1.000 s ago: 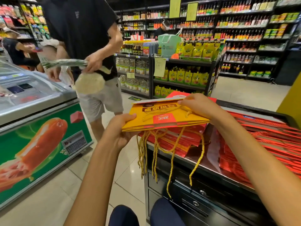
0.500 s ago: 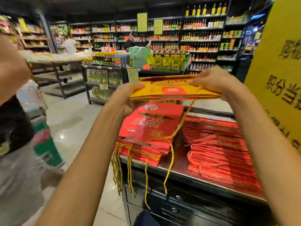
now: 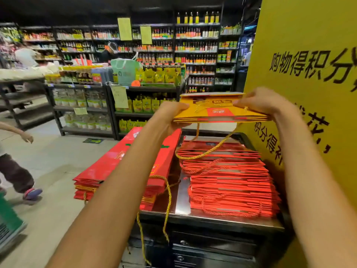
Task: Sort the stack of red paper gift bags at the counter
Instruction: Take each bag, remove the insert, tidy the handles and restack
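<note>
Held up at centre right of the frame, above the surface [image 3: 212, 219]: a thin bundle of flat yellow bags [image 3: 216, 113], pinched at both short ends. Left hand [image 3: 170, 117] clamped on the left end, thumb on top, fingers [image 3: 179, 125] curled beneath; right hand [image 3: 260, 105] gripping the right end the same way, fingers bent over the top edge. Neither hand free.

Directly below, at lower centre right: a tall stack of folded red bags [image 3: 229, 178], edges slightly staggered, red cord handles looping out between layers. To its left, just beside it: a second, lower pile of red bags [image 3: 123, 167] with a few yellow ones in among the lower layers, jutting off the front left edge of the surface. Gold cords [image 3: 166, 206] dangling from it down past the drawers [image 3: 202, 246]; one more gold cord [image 3: 210, 149] trailing from the held bundle onto the tall stack.

Handling, as a guess: light, stiff when flat and bundled, glossy and so prone to sliding layer over layer. Best gripped at both ends or along the folded spine, squeezed firmly enough to stop fanning. Cords likely to snag on neighbours; worth lifting clear before setting down. Overhanging pile possibly liable to tip if nudged.

Yellow sign [image 3: 309, 74] at right; shelves of bottles [image 3: 193, 45] across the upper frame; a passer-by [image 3: 17, 171] at far left.
</note>
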The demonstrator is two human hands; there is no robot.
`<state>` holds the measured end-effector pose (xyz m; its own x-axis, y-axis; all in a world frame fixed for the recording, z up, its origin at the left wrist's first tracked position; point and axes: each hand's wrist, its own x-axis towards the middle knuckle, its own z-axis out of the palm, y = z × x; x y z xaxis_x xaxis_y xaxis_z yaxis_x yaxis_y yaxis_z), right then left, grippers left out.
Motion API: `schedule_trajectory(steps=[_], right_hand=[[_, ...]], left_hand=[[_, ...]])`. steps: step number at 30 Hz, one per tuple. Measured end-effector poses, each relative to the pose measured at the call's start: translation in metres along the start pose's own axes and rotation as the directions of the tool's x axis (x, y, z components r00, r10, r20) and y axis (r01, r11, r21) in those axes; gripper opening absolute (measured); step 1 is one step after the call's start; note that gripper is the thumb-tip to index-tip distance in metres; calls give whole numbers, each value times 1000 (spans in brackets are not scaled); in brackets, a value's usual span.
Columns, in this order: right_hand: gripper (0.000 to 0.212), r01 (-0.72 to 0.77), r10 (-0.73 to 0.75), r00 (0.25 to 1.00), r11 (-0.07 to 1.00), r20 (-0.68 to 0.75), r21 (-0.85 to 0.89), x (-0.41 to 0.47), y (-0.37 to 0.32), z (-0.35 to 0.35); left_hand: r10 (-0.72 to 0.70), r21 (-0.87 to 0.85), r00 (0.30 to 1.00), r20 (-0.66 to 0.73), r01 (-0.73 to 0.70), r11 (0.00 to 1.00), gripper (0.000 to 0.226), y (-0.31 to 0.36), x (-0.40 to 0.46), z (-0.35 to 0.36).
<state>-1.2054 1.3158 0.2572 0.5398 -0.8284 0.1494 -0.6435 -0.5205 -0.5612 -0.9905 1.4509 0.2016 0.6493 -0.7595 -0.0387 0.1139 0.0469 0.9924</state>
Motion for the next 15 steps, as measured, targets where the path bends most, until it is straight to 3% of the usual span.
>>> schedule_trajectory(steps=[2, 4, 8, 12, 15], right_hand=[[60, -36, 41, 997, 996, 67, -80, 0, 19, 21], [66, -84, 101, 985, 989, 137, -125, 0, 38, 46], [70, -63, 150, 950, 952, 276, -299, -2, 59, 86], [68, -51, 130, 967, 941, 219, -334, 1, 55, 80], [70, 26, 13, 992, 950, 123, -311, 4, 39, 66]], left_hand=[[-44, 132, 999, -17, 46, 990, 29, -28, 7, 1], [-46, 334, 998, -42, 57, 941, 22, -52, 9, -1], [23, 705, 999, 32, -39, 708, 26, -81, 7, -8], [244, 866, 970, 14, -134, 482, 39, -67, 2, -11], [312, 854, 948, 62, -212, 475, 48, -42, -4, -5]])
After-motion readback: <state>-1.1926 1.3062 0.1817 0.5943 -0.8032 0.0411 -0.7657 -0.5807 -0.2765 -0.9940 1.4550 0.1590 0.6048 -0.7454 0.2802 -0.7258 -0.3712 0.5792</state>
